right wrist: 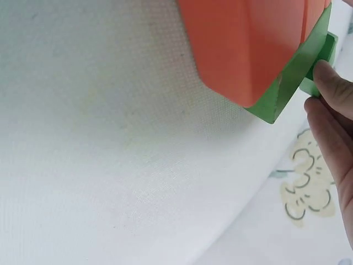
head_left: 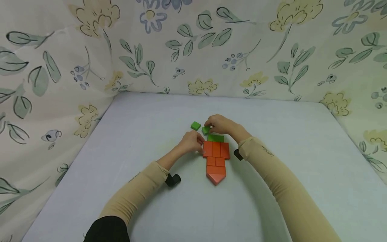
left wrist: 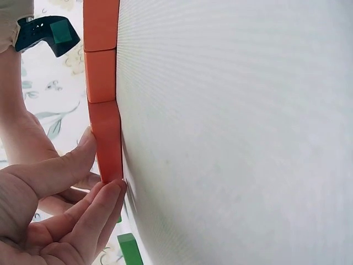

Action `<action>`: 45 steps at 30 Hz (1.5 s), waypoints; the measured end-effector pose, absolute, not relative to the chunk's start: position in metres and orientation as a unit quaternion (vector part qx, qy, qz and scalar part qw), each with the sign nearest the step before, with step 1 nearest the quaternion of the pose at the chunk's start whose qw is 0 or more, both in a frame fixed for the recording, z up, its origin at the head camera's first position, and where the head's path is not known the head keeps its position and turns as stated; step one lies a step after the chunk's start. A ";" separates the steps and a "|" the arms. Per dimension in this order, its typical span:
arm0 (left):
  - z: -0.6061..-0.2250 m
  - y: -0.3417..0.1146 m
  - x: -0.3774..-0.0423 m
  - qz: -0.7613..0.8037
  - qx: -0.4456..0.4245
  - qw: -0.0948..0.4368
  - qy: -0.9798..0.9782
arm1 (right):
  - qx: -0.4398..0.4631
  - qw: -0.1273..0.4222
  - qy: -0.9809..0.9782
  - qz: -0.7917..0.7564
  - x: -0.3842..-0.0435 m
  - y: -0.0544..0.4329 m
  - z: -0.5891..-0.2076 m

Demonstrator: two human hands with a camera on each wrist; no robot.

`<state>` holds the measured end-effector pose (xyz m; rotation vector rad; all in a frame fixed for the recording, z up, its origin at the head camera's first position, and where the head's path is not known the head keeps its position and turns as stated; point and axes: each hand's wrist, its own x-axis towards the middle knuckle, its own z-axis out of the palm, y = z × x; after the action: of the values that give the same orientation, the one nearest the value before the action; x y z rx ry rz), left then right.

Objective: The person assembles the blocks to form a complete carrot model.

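Note:
My right hand (head_left: 223, 124) pinches a small green block (head_left: 205, 130) between thumb and fingertips, just beyond a long green block (head_left: 216, 138). In the right wrist view, the held block is partly hidden behind the thumb. The long green block lies against the far side of a row of orange blocks (head_left: 216, 150). At the left end of that row, my left hand (head_left: 190, 142) holds the outer orange block (left wrist: 106, 138) with its thumb and fingertips. Another small green block (head_left: 195, 126) lies loose on the table, left of the held one.
Nearer me, smaller orange blocks (head_left: 216, 161) continue the flat layout, which ends in a pointed orange piece (head_left: 216, 178). The white table (head_left: 151, 114) backs onto a floral cloth (head_left: 193, 60). Dark wrist-camera mounts (head_left: 173, 180) hang below both forearms.

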<state>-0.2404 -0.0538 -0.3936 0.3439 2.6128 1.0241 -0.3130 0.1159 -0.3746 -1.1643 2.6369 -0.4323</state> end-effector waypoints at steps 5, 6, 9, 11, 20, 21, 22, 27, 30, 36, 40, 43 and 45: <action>-0.393 -0.053 -0.240 0.359 0.119 0.157 0.912 | -0.388 0.116 0.901 -0.157 -0.312 0.118 -0.376; -0.393 -0.053 -0.240 0.359 0.119 0.157 0.912 | -0.387 0.117 0.901 -0.159 -0.312 0.118 -0.377; -0.394 -0.052 -0.241 0.358 0.120 0.156 0.913 | -0.384 0.122 0.901 -0.163 -0.312 0.118 -0.377; -0.394 -0.052 -0.241 0.357 0.120 0.156 0.913 | -0.384 0.126 0.900 -0.164 -0.311 0.118 -0.377; -0.393 -0.052 -0.240 0.361 0.115 0.160 0.912 | -0.378 0.141 0.901 -0.161 -0.311 0.117 -0.378; -0.393 -0.052 -0.240 0.362 0.114 0.160 0.911 | -0.375 0.146 0.901 -0.161 -0.311 0.117 -0.378; -0.393 -0.052 -0.240 0.363 0.114 0.161 0.911 | -0.372 0.150 0.902 -0.160 -0.311 0.117 -0.378; -0.393 -0.051 -0.240 0.367 0.106 0.164 0.909 | -0.360 0.171 0.903 -0.157 -0.310 0.116 -0.372; -0.394 -0.051 -0.240 0.367 0.103 0.166 0.909 | -0.354 0.167 0.907 -0.153 -0.310 0.113 -0.368; -0.394 -0.053 -0.240 0.365 0.112 0.163 0.910 | -0.346 0.128 0.915 -0.163 -0.310 0.099 -0.368; -0.394 -0.054 -0.239 0.363 0.123 0.156 0.910 | -0.339 0.137 0.919 -0.144 -0.312 0.085 -0.371; -0.394 -0.054 -0.240 0.361 0.125 0.154 0.911 | -0.323 0.165 0.924 -0.116 -0.315 0.074 -0.369; -0.394 -0.054 -0.241 0.359 0.121 0.158 0.912 | -0.313 0.182 0.927 -0.098 -0.316 0.068 -0.367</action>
<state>-0.2405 -0.0537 -0.3936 0.3454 2.6088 1.0264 -0.3162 0.0678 -0.3668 -0.8832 2.6170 -0.2779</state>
